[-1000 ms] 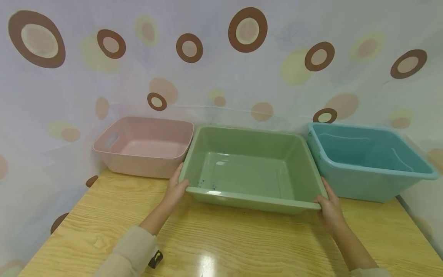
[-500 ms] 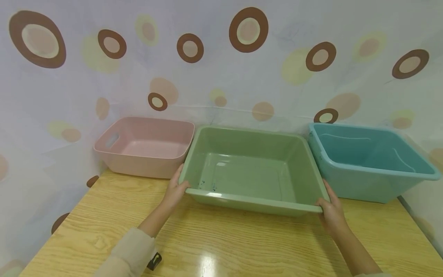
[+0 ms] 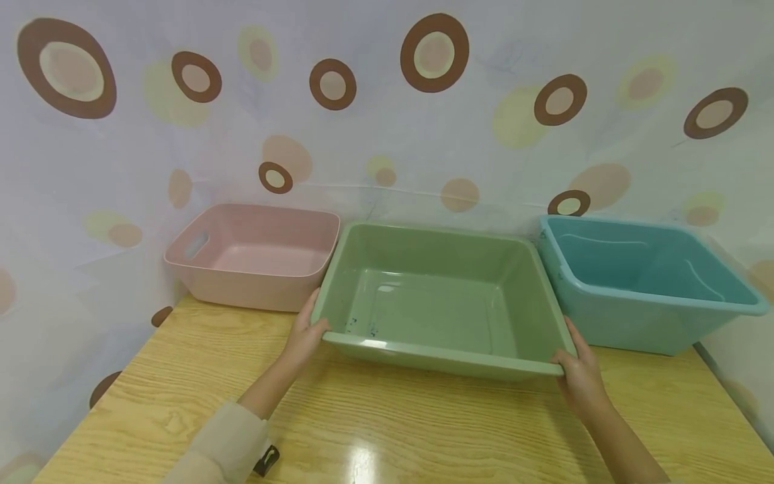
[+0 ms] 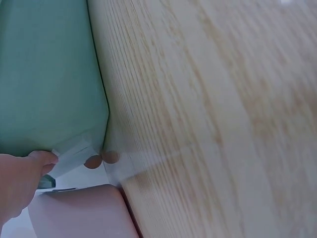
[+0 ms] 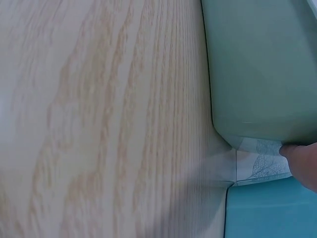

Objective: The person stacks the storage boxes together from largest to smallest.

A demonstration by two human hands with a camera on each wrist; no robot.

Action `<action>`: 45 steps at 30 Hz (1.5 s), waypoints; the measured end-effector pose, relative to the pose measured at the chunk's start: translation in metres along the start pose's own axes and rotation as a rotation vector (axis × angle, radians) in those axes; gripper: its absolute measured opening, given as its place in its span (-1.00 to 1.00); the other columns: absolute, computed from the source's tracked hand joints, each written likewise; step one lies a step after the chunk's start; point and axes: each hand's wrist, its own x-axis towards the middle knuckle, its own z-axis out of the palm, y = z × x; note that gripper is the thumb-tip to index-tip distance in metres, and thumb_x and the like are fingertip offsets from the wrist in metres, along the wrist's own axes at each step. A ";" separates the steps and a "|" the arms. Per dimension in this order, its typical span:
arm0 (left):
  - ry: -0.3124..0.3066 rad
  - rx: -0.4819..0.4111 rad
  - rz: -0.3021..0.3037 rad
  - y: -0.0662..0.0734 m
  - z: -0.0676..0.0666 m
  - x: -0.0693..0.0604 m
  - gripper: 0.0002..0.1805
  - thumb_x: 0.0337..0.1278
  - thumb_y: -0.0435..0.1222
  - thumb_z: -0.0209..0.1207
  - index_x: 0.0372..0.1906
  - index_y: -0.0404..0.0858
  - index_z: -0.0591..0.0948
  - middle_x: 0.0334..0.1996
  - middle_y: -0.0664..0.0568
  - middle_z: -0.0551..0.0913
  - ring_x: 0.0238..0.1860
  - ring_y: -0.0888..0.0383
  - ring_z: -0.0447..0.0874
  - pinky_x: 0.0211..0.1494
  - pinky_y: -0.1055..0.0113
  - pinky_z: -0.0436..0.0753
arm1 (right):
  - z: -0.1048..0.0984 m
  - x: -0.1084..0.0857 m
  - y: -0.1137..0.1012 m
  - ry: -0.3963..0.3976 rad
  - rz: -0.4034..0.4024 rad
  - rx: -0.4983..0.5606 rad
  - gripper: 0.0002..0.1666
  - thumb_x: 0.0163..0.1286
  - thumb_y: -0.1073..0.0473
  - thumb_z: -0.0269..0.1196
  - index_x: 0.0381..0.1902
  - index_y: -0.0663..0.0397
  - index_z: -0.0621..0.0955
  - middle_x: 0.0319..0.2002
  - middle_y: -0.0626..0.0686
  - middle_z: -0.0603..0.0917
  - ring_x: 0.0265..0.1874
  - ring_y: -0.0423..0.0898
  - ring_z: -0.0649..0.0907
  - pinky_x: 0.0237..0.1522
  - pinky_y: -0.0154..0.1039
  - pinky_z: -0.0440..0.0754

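A green plastic basin (image 3: 435, 309) sits on the wooden table between two other bins, with small dark specks on the left of its floor. At its front left corner my left hand (image 3: 304, 336) grips the rim, thumb over the edge and fingers along the outer side. My right hand (image 3: 579, 373) holds the front right corner in the same way. In the left wrist view the left hand (image 4: 22, 181) meets the basin's side (image 4: 47, 74). The right wrist view shows a fingertip of the right hand (image 5: 303, 161) against the basin (image 5: 262, 69).
Close on the left stands a pink bin (image 3: 248, 292) with a handle slot. A taller blue-green bin (image 3: 641, 323) is close on the right. Behind them hangs a dotted cloth (image 3: 387, 128). A small black object (image 3: 267, 460) shows beside the left sleeve on the table (image 3: 411, 430).
The green basin's front edge and both hands have shifted very slightly toward me. The grip on both corners is the same, and the other bins stay put.
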 end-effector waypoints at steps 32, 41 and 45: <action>-0.005 0.011 -0.002 0.001 -0.002 -0.012 -0.13 -0.13 -0.57 -0.13 0.43 -0.39 -0.08 0.42 -0.32 0.01 0.37 -0.25 0.08 0.39 -0.09 0.17 | -0.003 -0.010 0.008 -0.040 -0.061 -0.005 0.01 0.17 0.49 -0.18 0.47 -0.32 -0.20 0.44 -0.03 -0.13 -0.03 -0.42 0.29 -0.27 -0.51 0.48; 0.000 0.021 -0.013 0.002 -0.002 -0.015 -0.13 -0.14 -0.57 -0.12 0.44 -0.39 -0.08 0.41 -0.33 0.04 0.35 -0.25 0.12 0.37 -0.09 0.21 | -0.002 -0.013 0.008 -0.045 -0.060 0.009 0.02 0.16 0.50 -0.18 0.47 -0.32 -0.20 0.48 -0.01 -0.22 -0.02 -0.45 0.29 -0.20 -0.55 0.49; -0.012 0.012 -0.015 0.002 -0.003 -0.017 -0.13 -0.13 -0.56 -0.13 0.44 -0.37 -0.09 0.42 -0.31 0.01 0.37 -0.25 0.08 0.38 -0.10 0.18 | -0.002 -0.015 0.008 -0.045 -0.055 0.005 0.03 0.15 0.50 -0.18 0.47 -0.31 -0.22 0.48 0.02 -0.25 0.00 -0.43 0.29 -0.17 -0.55 0.49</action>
